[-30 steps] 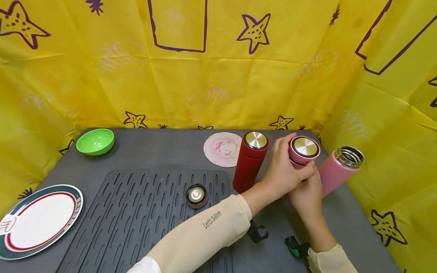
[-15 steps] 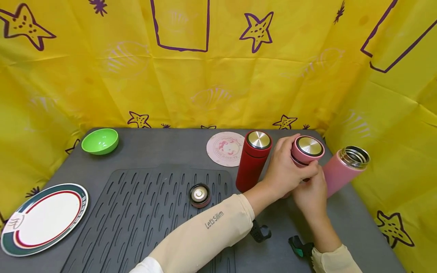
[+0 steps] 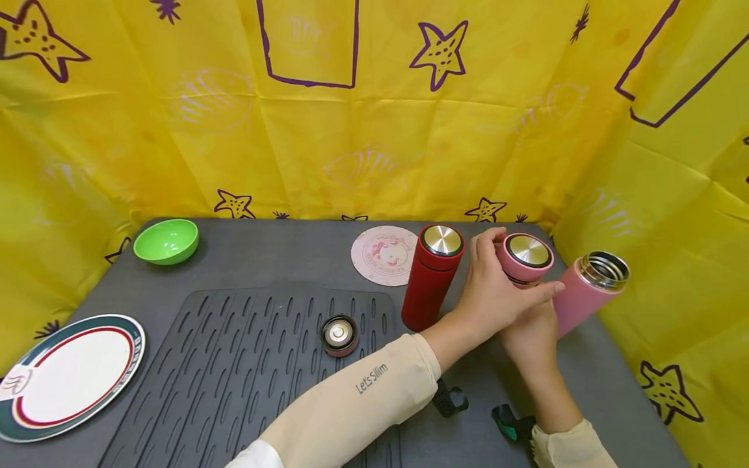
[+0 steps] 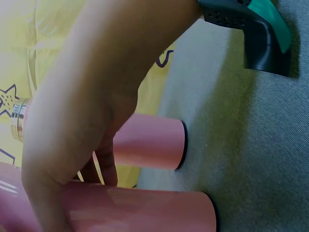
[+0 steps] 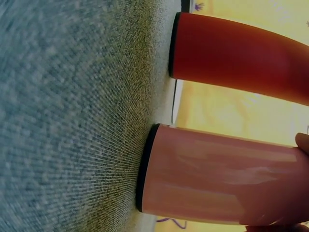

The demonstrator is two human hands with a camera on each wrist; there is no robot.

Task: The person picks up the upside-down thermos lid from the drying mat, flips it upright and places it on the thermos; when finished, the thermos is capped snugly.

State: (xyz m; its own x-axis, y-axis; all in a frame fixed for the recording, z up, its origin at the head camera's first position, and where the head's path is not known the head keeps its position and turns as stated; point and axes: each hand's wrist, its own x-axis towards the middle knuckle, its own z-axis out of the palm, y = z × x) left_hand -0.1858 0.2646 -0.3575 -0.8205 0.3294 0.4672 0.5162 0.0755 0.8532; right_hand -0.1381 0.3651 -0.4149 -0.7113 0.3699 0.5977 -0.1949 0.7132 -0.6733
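Note:
A pink flask [image 5: 217,176] stands at the table's right side, capped with a pink lid [image 3: 528,253] that has a steel top. My left hand [image 3: 497,292] reaches across and wraps the lid and neck, thumb on the far side and fingers stretched along the near side. Below it, my right hand [image 3: 529,338] holds the flask's body, mostly hidden by the left hand. In the left wrist view the flask [image 4: 145,210] lies under my left hand [image 4: 82,125].
A red capped flask [image 3: 433,276] stands just left of the hands and an open pink flask [image 3: 585,292] just right. A loose lid [image 3: 339,335] lies on the ribbed mat [image 3: 246,364]. Further off are a round coaster [image 3: 383,255], a green bowl [image 3: 166,241] and a plate [image 3: 64,374].
My left hand has turned round the lid and its fingers now stretch further right across the flask's neck. The flask and right hand stay in place.

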